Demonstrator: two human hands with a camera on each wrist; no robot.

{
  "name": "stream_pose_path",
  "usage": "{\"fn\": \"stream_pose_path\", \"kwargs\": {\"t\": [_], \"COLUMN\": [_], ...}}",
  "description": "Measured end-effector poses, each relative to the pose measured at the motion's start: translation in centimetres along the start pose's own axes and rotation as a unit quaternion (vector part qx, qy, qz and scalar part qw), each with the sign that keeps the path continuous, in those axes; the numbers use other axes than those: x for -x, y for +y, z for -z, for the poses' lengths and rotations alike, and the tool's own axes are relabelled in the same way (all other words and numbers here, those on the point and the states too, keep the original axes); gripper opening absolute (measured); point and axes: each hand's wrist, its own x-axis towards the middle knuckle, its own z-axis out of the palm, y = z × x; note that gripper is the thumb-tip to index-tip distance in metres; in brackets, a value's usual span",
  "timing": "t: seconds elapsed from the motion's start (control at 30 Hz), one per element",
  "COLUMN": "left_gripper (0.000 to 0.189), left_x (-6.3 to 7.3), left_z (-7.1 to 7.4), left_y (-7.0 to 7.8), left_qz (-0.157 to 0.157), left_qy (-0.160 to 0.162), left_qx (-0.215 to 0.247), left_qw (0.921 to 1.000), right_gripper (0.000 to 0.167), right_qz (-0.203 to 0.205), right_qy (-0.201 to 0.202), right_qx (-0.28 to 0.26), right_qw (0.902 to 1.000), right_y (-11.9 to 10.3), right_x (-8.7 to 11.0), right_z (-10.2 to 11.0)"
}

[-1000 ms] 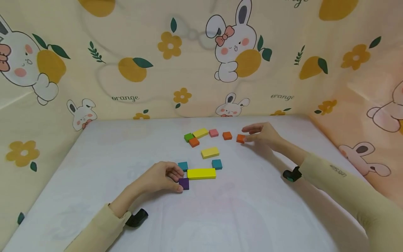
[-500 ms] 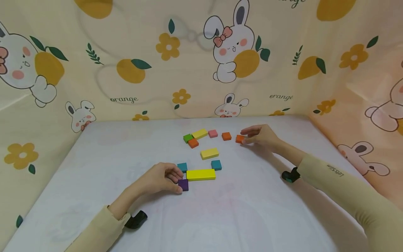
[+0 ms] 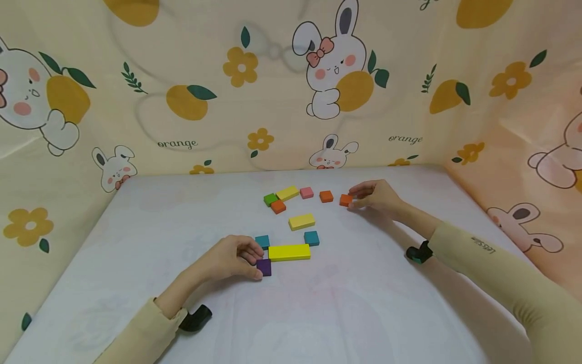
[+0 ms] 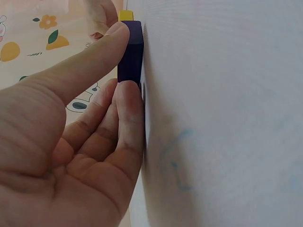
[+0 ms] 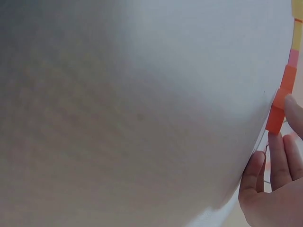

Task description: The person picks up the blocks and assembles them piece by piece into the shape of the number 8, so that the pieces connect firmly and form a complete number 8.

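Observation:
My left hand (image 3: 232, 258) holds a purple block (image 3: 263, 267) between thumb and forefinger at the front left corner of a long yellow block (image 3: 289, 252). In the left wrist view the thumb lies on one face of the purple block (image 4: 130, 56), a fingertip against its end. Farther back on the right, my right hand (image 3: 377, 197) pinches an orange block (image 3: 345, 200) by its right side. In the right wrist view, thumb and fingertip meet that orange block (image 5: 275, 119). Just left of it sits another orange block (image 3: 326, 196).
Two teal blocks, left (image 3: 262, 242) and right (image 3: 311, 238), stand behind the long yellow block. A shorter yellow block (image 3: 301, 221) lies behind them. Toward the back are a pink block (image 3: 306, 192), a yellow one (image 3: 287, 193), a green one (image 3: 270, 199) and an orange one (image 3: 278, 207).
The view shifts slightly, carrying everything a little to the left. Both hands stay at their blocks, and the blocks keep their arrangement.

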Motion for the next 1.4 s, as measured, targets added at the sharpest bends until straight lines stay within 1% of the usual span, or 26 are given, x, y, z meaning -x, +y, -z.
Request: {"fn": "stream_pose_path", "kwargs": {"t": [0.3,0.5,0.77,1.07,1.23,1.4], "left_gripper": [0.042,0.042,0.042,0.043,0.043,0.043], "left_x": [0.0,0.0,0.0,0.0,0.0,0.1], "left_z": [0.0,0.0,-0.1,0.0,0.0,-0.1], "left_y": [0.1,0.0,0.0,0.1,0.1,0.1], "left_qz": [0.006,0.0,0.005,0.005,0.006,0.006], "left_qy": [0.0,-0.003,0.001,0.0,0.0,-0.002], "left_qx": [-0.005,0.0,0.002,0.0,0.003,0.004], "left_qw": [1.0,1.0,1.0,1.0,1.0,1.0], "right_gripper": [0.051,0.049,0.047,0.046,0.045,0.044], "right_qz": [-0.011,-0.018,-0.014,-0.018,-0.011,-0.008], "right_qy": [-0.001,-0.001,-0.004,0.0,0.004,0.007], "right_qx": [-0.013,-0.015,-0.009,-0.002,0.013,0.041], "right_qw": [0.9999,0.9997,0.9999,0.9998,0.9998,0.9991], "right_y": [0.3,0.2,-0.1,-0.1,-0.3,-0.8], "right_x": [-0.3,-0.2,-0.2,-0.1,0.1,1.0], "right_z": [0.2,0.1,-0.1,0.0,0.0,-0.1]}}
